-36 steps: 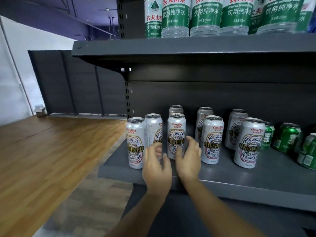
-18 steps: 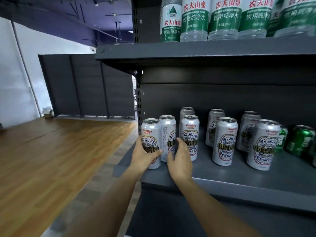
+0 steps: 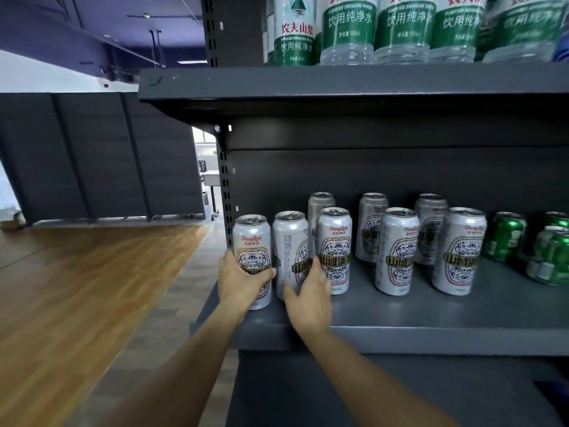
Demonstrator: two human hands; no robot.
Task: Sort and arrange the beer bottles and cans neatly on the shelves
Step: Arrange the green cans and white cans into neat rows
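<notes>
glossy aluminium cans [image 3: 332, 251] between hands [image 3: 308, 294]

Both hands grip neighbouring white cans: left hand [image 3: 238, 280] the end can [image 3: 252, 241], right hand [image 3: 311, 295] the second can [image 3: 289, 241].
</notes>
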